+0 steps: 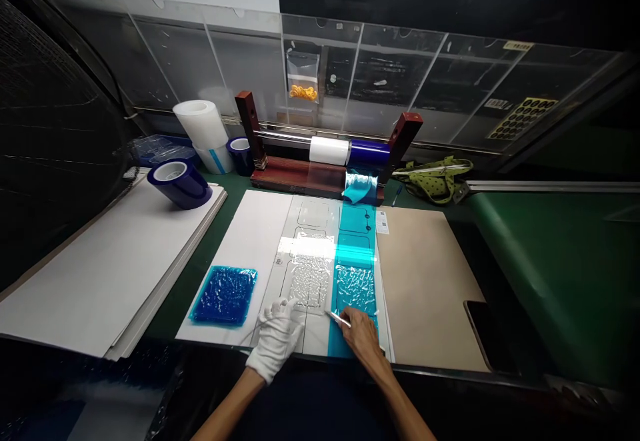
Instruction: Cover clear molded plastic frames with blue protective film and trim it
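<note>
The white sheet (320, 261) lies flat mid-table, a blue film strip (355, 254) running down its right part. The gloved left hand (277, 334) presses open-fingered on the sheet's near edge. Just right of it, the bare right hand (361, 336) pinches a thin tool (338, 318) against the blue film. A blue film pile (225, 296) sits left of the sheet.

Ahead of the hands, the wooden roller stand (320, 173) with white and blue film rolls bars the far side of the counter (550, 261). Left, a loose dark-blue tape roll (179, 183) sits on stacked white sheets (100, 268). Right, the bare tan cardboard sheet (425, 281) lies open, a dark phone (487, 334) at its near corner.
</note>
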{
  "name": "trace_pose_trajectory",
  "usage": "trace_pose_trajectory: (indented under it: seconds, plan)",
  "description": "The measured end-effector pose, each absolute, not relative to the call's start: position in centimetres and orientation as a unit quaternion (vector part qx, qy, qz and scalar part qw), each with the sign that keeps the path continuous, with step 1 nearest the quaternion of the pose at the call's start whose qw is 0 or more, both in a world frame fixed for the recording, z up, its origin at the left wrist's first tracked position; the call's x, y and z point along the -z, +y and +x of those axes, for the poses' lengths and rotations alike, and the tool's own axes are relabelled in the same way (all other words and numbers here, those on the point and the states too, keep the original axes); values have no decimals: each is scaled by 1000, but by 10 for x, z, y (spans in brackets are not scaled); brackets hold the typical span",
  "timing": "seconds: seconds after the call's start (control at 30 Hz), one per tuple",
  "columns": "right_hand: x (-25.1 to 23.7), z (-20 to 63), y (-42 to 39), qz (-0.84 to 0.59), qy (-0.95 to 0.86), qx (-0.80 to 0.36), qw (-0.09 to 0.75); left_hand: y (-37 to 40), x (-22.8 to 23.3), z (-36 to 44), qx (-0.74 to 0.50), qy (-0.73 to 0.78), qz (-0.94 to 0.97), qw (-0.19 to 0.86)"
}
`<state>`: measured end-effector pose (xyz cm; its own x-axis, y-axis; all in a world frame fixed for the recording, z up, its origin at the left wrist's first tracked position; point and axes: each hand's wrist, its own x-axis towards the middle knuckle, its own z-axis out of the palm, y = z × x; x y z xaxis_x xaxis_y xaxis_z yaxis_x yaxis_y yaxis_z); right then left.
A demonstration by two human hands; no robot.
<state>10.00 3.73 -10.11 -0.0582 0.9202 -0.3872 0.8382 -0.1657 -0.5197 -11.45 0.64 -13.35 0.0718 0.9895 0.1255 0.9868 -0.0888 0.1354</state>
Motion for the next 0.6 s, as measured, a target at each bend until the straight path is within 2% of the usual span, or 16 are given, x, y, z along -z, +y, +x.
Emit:
trace_pose_trajectory:
  seconds: [0.3,0.47,0.6]
  plan:
    - [108,105,44,-614,-555,-541,149,31,140,-125,-107,691,715,21]
    - [108,109,46,-616,-513,-566,191,45,126,-145,-128,678,721,69]
    - [100,125,41,-629,-479,-569,227,69,94,-151,-150,674,716,103]
